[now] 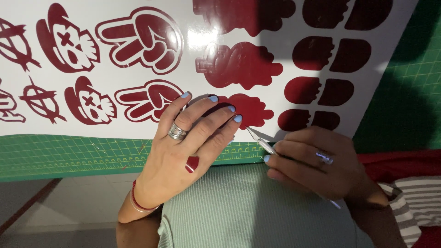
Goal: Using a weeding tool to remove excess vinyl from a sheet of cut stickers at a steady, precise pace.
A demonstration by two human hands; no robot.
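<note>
Left hand fingers spread flat on white sticker sheet; right hand fingers pinch craft knife, tip at sheet's lower edge.

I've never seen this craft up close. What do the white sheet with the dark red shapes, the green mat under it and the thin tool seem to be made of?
White sheet: likely glossy vinyl backing; it glares under the light.
Dark red shapes: thin, flat film, probably adhesive vinyl.
Green mat: matte gridded mat, seemingly rubbery plastic.
Thin tool in the right hand: silvery, apparently metal.
</note>
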